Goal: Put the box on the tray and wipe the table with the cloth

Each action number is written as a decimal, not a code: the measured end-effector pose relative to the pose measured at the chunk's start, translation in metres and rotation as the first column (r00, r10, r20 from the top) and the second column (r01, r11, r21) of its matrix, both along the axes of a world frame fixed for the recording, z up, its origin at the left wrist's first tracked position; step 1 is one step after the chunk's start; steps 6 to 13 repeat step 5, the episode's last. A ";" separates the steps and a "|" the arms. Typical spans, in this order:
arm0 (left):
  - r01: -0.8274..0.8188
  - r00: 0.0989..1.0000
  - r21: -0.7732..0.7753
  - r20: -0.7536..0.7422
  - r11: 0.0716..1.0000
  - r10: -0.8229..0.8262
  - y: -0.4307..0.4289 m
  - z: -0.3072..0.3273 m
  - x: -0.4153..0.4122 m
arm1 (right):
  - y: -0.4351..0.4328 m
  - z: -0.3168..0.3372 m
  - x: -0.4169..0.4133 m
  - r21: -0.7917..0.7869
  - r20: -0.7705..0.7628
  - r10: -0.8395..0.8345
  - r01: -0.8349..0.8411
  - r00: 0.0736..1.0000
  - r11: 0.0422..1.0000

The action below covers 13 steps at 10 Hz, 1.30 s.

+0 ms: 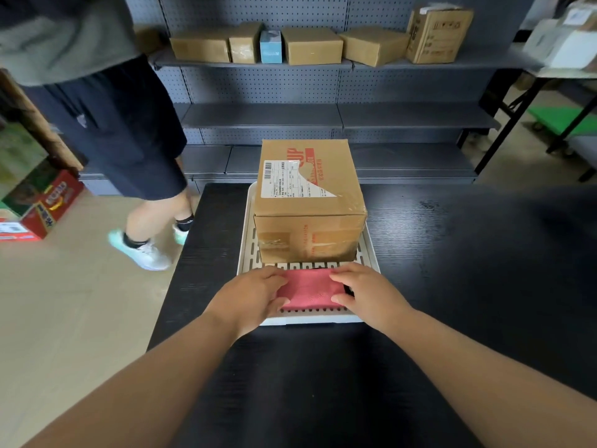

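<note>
A brown cardboard box (309, 202) with a white shipping label and red print stands on the far part of a white slotted tray (248, 240). A folded pink cloth (310, 291) lies on the tray's near end, in front of the box. My left hand (252, 297) grips the cloth's left edge and my right hand (368, 294) grips its right edge. The tray rests on a black wood-grain table (452, 270).
A person in dark shorts and sneakers (129, 150) walks past the table's left side. Grey shelving (258, 118) with several cardboard boxes stands behind the table. Colourful cartons (38, 205) sit on the floor at left. A folding table frame (523, 105) is at right.
</note>
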<state>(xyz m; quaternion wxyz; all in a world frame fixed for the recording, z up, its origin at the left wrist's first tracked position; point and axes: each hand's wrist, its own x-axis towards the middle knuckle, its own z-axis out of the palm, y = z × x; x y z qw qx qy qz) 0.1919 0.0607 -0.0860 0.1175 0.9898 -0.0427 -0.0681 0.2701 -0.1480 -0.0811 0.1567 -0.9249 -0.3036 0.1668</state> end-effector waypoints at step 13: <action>-0.114 0.993 -0.113 -0.043 0.987 0.110 0.000 0.016 -0.007 | -0.009 0.041 -0.006 0.159 -0.084 -0.175 0.186 0.981 0.970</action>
